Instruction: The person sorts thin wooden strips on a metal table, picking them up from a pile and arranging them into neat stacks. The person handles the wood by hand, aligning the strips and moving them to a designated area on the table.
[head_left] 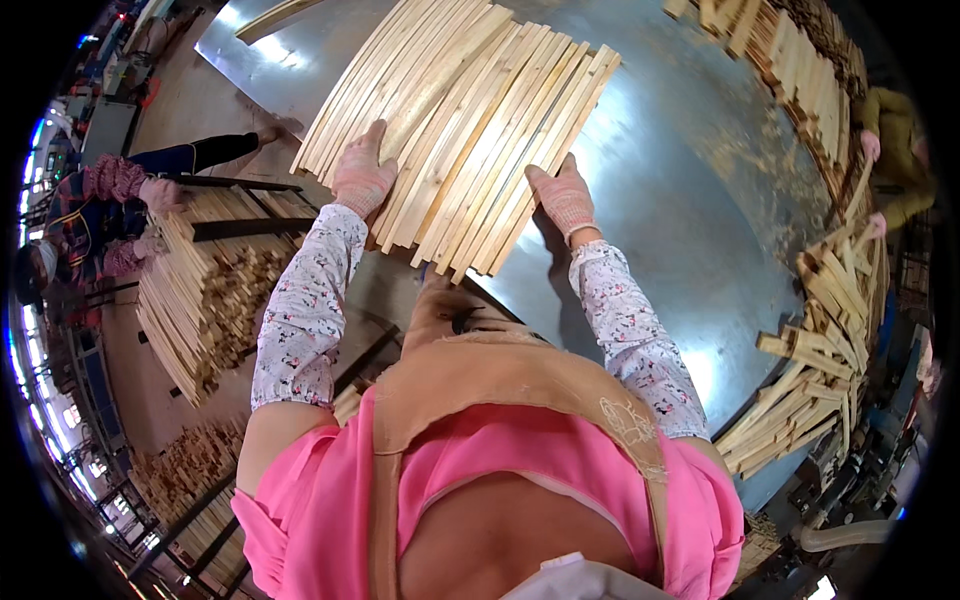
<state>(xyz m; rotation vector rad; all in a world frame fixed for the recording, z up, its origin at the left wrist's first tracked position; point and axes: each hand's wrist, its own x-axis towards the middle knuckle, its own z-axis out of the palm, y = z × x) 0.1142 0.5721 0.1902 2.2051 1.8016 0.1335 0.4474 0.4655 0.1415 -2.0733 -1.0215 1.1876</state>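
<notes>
A broad row of pale wooden strips (470, 130) lies side by side on a shiny metal tabletop (660, 210), the near ends uneven and jutting past its front edge. My left hand (362, 178), in a pinkish knit glove, rests on the row's left part at the near ends, fingers stretched out and thumb apart. At the right side of the row, my right hand (564, 198) wears a similar glove. Its thumb touches the outermost strip and its fingers are spread from the thumb. One wider strip (440, 95) lies slanted on top of the row.
Stacked strips (215, 310) sit on a rack at left, where a person (100, 215) in gloves stands. Loose strips (800, 380) pile along the table's right edge. Another person (895, 150) handles strips there. More strips (185, 470) are stacked at lower left.
</notes>
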